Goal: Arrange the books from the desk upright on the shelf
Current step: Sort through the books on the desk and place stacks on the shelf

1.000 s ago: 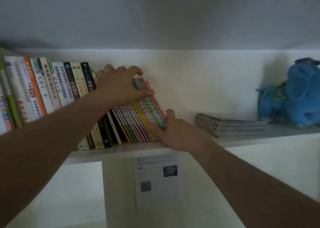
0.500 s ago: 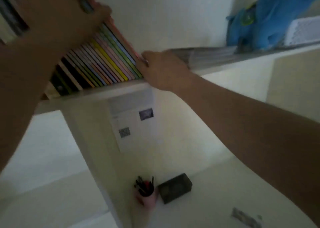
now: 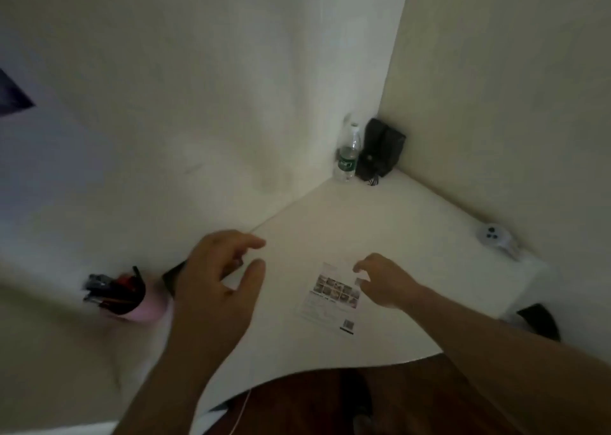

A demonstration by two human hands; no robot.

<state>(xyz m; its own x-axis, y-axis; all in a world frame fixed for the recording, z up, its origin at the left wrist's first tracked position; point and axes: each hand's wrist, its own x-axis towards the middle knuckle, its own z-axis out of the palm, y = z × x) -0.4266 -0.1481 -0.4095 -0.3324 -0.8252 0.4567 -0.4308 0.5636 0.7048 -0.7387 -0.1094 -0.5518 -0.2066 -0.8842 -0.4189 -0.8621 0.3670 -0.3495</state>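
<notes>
Two hands hang over the white bench (image 3: pixel 380 223), and neither holds anything. The left hand (image 3: pixel 215 289) has a loose, open grip, its fingers spread and slightly bent, and it sits in front of one dark box (image 3: pixel 173 277) at the wall, hiding most of it. The right hand (image 3: pixel 383 281) also has an open grip, fingers relaxed and pointing down over one printed sheet (image 3: pixel 332 297) that lies flat on the bench; whether the fingertips touch the sheet cannot be told. No books or shelf are in view, so the bench shows none of the task's things. Left of the box stands one pink cup (image 3: pixel 139 309) full of pens (image 3: pixel 109 289). In the far corner one clear bottle (image 3: pixel 347 157) stands upright just beside one black pouch (image 3: pixel 382 152). One small white device (image 3: pixel 494 234) lies near the bench's right edge.
</notes>
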